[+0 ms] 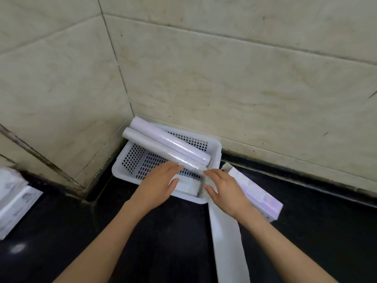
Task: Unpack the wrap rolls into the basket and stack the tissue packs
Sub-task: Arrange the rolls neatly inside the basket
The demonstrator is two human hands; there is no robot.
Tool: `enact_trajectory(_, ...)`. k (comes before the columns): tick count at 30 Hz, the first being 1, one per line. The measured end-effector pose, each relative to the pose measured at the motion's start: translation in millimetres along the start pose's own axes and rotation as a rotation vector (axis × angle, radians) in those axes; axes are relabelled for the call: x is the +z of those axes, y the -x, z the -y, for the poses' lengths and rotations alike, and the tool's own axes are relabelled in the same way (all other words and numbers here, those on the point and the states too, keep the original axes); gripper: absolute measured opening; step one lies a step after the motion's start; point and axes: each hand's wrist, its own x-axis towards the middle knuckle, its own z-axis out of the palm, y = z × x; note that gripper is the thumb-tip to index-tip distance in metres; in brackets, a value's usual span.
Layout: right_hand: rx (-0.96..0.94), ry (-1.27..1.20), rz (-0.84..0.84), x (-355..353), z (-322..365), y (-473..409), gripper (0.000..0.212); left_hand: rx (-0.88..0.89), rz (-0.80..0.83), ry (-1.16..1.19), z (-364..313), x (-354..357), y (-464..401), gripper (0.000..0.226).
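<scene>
A white perforated basket (126,160) sits in the corner of a black counter. Two white wrap rolls lie slanted across it, their upper ends poking over the far left rim: the back roll (173,139) and the front roll (155,144). My left hand (159,184) hovers over the basket's near part with its fingers straight, fingertips at the front roll's lower end. My right hand (224,190) is beside it with its fingers extended toward that same end, over the basket's right corner. Whether either hand touches the roll is unclear. Tissue packs (14,199) lie at the far left.
Two empty wrap boxes lie right of the basket: a purple-printed one (263,199) partly under my right wrist and a plain white one (226,242) running toward me. Tiled walls close in the corner behind the basket. A flat whitish item (187,185) lies inside the basket.
</scene>
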Motion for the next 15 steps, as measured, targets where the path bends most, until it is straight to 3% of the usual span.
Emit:
enact_trajectory(8, 0.188, 0.125, -0.018, -19.9, -59.1, 77.7, 0.044, 0.288, 0.011, -0.185, -89.6, 39.9, 36.1, 0.049)
enact_trajectory(15, 0.411, 0.193, 0.143, -10.7, -115.4, 74.7, 0.071, 0.385, 0.38, -0.332, -107.6, 99.9, 42.7, 0.095)
